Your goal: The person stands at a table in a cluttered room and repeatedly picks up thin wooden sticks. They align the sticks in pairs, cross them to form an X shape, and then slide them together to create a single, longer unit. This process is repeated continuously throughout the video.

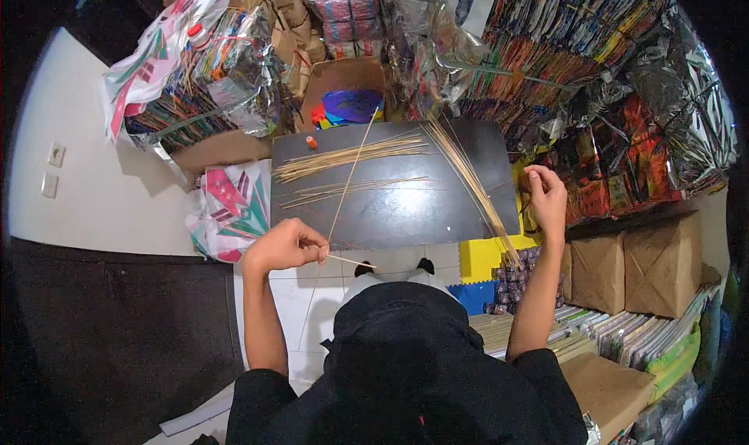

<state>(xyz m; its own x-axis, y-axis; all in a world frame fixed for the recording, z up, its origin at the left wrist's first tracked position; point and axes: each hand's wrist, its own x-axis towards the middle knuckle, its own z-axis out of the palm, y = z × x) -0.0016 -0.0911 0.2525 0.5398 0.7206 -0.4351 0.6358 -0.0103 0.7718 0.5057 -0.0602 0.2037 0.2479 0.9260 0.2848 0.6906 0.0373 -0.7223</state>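
My left hand (289,245) pinches two thin bamboo sticks where they cross, just off the table's near edge. The long stick (355,167) slants up over the dark table (380,217), and its thinner lower part runs down over the floor tiles. A shorter-looking stick (351,260) points right from the fingertips. Out past the table's right edge, my right hand (546,196) is raised with thumb and forefinger pinched together. A faint thread (508,183) meets those fingertips; most of its length is too fine to follow.
Bamboo sticks lie in a bundle (357,157), a few loose ones (363,189) and a slanting bundle (468,179) overhanging the near edge. An orange thread spool (311,143) stands behind. Beyond are a cardboard box (342,73) and wrapped stacks (538,53); brown paper packages (661,263) sit right.
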